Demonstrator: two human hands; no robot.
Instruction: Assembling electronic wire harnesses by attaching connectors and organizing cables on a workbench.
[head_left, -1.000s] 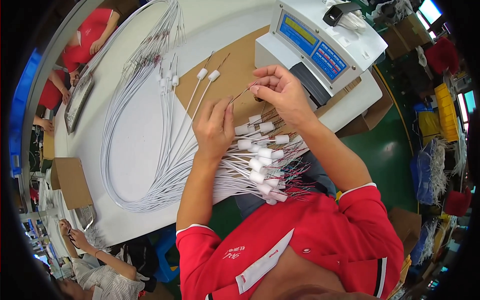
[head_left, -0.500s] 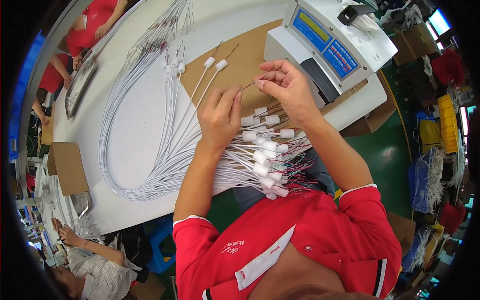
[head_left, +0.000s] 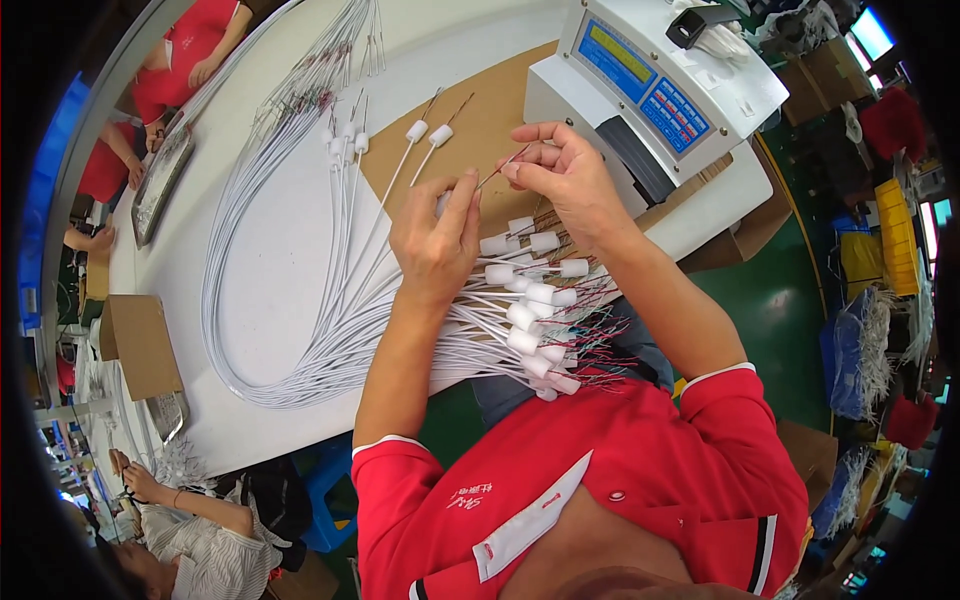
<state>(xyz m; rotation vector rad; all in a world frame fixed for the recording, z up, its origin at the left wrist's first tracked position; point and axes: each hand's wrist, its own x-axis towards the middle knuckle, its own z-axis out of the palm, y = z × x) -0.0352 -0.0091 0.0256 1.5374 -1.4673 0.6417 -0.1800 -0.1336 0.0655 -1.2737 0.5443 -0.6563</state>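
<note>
My left hand [head_left: 436, 238] is closed on the end of a white cable; a bit of a white cylinder shows between its fingers. Thin dark-red wires [head_left: 490, 179] run from there to my right hand [head_left: 572, 185], which pinches them between thumb and forefinger, other fingers curled loosely. Below both hands lies a bundle of white cables [head_left: 300, 385] with white cylindrical sleeves [head_left: 522, 342] and loose red and dark wire ends. Two separate sleeved cable ends [head_left: 441, 135] lie on brown cardboard [head_left: 500, 95] beyond my left hand.
A white machine [head_left: 660, 85] with a blue keypad panel stands at the far right of the white table [head_left: 260, 290]. More cables with bare wire ends curve along the left. A metal tray [head_left: 163, 190] and a cardboard box [head_left: 140, 345] sit left. Other people work at left.
Both hands have shifted only slightly, with my right fingers a little nearer to the left hand. The wires stay between them, and the view has moved a little.
</note>
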